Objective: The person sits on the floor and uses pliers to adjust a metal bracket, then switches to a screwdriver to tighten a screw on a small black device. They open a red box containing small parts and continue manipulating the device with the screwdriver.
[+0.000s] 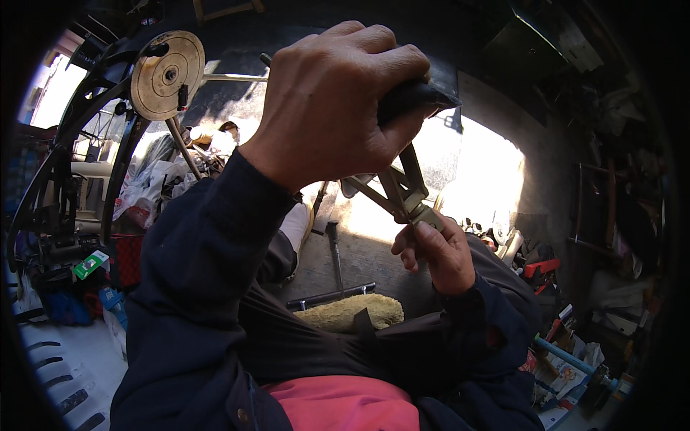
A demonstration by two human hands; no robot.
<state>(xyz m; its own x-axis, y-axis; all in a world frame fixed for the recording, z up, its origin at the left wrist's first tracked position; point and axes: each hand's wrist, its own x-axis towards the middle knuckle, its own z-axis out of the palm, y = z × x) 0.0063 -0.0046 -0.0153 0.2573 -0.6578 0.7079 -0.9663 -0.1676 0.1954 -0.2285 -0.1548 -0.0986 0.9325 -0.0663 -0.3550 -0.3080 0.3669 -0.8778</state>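
My left hand (338, 93) is raised in the middle, its fingers wrapped round a black padded piece (413, 97) with a pointed corner. Its full shape is hidden by the hand. Below it hangs a brass-coloured metal bracket (402, 194) made of several flat struts that meet at a joint. The thumb and fingers of my right hand (445, 255) pinch the bracket's lower end. Whether the bracket and the black piece are joined I cannot tell.
A hand-cranked machine with a pale round wheel (167, 75) stands at the left. On the floor ahead are a hammer-like tool (334, 248) and a dark bar (330, 295). A tan fuzzy pad (348, 314) lies by my lap. Clutter, including a red item (540, 268), fills the right.
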